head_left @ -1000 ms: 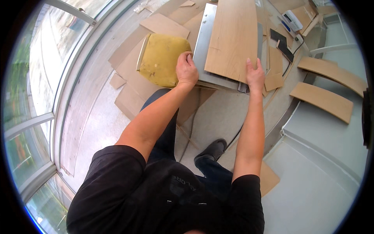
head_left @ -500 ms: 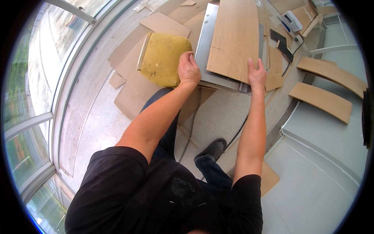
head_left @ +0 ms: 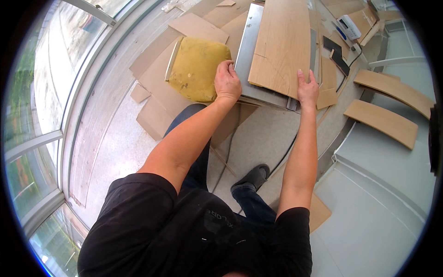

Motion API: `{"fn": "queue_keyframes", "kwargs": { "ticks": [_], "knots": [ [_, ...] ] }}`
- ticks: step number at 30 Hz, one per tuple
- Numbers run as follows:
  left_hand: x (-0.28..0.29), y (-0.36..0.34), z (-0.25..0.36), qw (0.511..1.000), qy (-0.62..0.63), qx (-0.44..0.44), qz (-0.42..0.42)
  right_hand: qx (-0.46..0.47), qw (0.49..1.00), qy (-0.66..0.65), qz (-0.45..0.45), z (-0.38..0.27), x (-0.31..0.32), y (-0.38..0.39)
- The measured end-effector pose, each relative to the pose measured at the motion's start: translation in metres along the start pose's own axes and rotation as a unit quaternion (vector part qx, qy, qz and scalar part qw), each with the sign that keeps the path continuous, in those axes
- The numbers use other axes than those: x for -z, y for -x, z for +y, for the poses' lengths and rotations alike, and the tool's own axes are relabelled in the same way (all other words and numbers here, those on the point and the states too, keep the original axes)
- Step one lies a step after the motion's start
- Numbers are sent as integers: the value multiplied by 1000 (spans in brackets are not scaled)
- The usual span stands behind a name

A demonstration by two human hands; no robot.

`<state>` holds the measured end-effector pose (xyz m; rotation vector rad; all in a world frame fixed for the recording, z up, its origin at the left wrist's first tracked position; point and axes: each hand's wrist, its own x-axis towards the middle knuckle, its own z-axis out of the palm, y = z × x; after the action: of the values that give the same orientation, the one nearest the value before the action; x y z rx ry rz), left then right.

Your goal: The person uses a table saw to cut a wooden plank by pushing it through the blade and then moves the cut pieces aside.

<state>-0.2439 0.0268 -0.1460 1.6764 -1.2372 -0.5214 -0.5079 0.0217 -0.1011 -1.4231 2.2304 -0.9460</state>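
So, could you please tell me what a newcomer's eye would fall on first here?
Probably the stained yellow padded seat, left of the top centre. Next comes the light wooden plank lying over a silver metal surface at the top centre, the right hand at its near right corner. Two bowed-looking boards also stand out at right.

A long, flat board (head_left: pixel 280 46) of pale brown wood, with a straight grain, lies between the person's two hands and runs away from them, its far end out of view. Its near right corner is at the right hand (head_left: pixel 308 90), whose thumb touches it. The left edge, nicked by a short dark line, is apart from the left hand (head_left: pixel 228 83). Beneath the board is a silver metal table (head_left: pixel 246 44), bare along the left-hand side.
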Motion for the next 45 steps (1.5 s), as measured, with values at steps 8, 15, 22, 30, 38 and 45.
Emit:
{"fn": "queue_keyframes", "kwargs": {
  "ticks": [8, 15, 22, 30, 38, 45],
  "knots": [
    [-1, 0, 1, 1000, 0, -5, 4, 3, 1000, 28, -9, -3, 3, 2],
    [0, 0, 1, 1000, 7, -10, 7, -17, 997, 68, -15, -6, 3, 5],
    [-1, 0, 2, 999, 30, 16, 15, -22, 995, 92, -23, -12, 6, 9],
    [0, 0, 3, 999, 42, 17, 14, -15, 995, 94, -20, -11, 7, 15],
    [-1, 0, 2, 998, 55, 24, 15, -13, 993, 114, -20, -11, 7, 20],
    [0, 0, 2, 998, 50, 26, 9, -11, 991, 133, -15, -12, 6, 21]
  ]
}}
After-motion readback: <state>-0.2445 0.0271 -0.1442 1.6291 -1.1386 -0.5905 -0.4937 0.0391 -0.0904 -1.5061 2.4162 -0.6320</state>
